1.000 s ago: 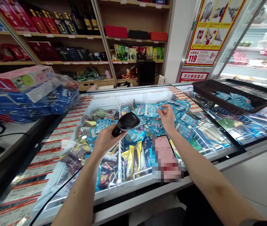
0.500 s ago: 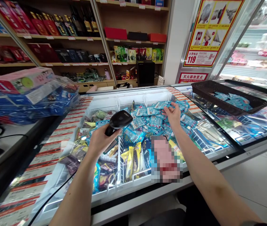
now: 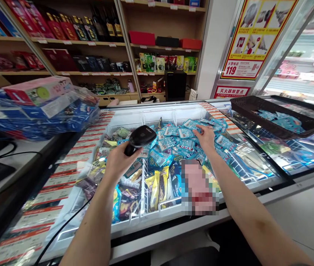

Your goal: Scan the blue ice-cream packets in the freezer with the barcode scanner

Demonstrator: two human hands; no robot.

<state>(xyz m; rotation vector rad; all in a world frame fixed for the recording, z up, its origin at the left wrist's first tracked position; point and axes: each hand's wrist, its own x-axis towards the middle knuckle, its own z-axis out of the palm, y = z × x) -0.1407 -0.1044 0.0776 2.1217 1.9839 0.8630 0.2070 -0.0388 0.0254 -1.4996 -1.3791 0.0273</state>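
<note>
My left hand [image 3: 120, 160] is closed round the handle of a black barcode scanner [image 3: 142, 136], its head pointing right over the packets. A black cord runs down past my left forearm. My right hand [image 3: 206, 139] reaches to a heap of flat blue packets [image 3: 186, 144]. Its thumb and bent fingertips are at the right end of one blue packet [image 3: 187, 133] and seem to pinch it. The packets lie on the glass top of a chest freezer. A pixelated pink oblong thing [image 3: 195, 181] lies on the glass below my right hand.
Wrapped ice creams [image 3: 158, 188] in wire baskets show through the glass. A brown basket [image 3: 310, 125] with blue packets sits at the right. Plastic-wrapped boxes [image 3: 39, 114] are stacked at the left. Price labels [image 3: 60, 181] line the freezer. Stocked shelves [image 3: 101, 43] stand behind.
The view has turned slightly left, so everything sits further right. My right hand has moved slightly among the packets. The scanner stays in my left hand.
</note>
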